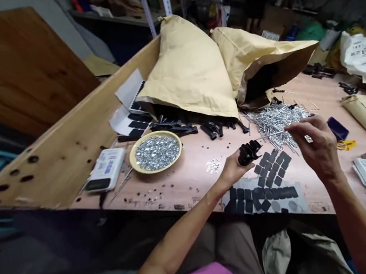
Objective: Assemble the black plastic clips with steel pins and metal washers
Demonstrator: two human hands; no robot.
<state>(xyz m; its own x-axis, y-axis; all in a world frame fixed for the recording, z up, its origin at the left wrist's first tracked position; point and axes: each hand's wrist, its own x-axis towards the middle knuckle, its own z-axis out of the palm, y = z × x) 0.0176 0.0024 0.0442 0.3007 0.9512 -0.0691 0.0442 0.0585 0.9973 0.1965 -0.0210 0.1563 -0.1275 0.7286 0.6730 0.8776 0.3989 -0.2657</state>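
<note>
My left hand (233, 170) is closed around a bunch of black plastic parts (249, 151), held just above the table's front half. Between the fingertips of my right hand (315, 144) is a thin metal rod (272, 134), its far end pointing left toward the black parts. Whether the rod's tip touches them I cannot tell. Behind the rod lies a loose pile of similar metal rods (277, 118). Below my hands, rows of black rounded-square pads (274, 192) lie on a pale sheet, with more pads (273, 168) just behind.
A yellow bowl (134, 164) of small shiny metal pieces stands left, beside a white box-shaped device (107, 169). Two large paper sacks (192, 69) lie at the back, with black parts (213, 129) at their mouths. A wooden board (72, 133) edges the table's left side.
</note>
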